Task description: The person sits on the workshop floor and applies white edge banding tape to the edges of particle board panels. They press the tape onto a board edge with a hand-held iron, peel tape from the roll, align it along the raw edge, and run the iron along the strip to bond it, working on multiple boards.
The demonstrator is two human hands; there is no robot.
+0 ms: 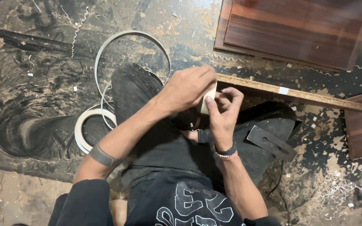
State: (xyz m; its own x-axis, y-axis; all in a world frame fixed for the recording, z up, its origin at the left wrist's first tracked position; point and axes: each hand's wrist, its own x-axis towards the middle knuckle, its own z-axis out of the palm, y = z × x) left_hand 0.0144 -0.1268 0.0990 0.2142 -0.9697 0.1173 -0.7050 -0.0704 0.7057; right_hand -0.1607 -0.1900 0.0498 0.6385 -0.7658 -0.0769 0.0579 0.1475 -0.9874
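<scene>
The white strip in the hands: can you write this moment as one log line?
left hand: grips edge-banding strip | right hand: pinches strip | board edge: beside hands | tape coil: floor

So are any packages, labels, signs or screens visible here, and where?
No packages, signs or screens.
Small white tag: a rectangle stuck on the raw board edge, right of both hands.
Shirt print: large pale block shapes on black cloth, bottom centre.
</scene>
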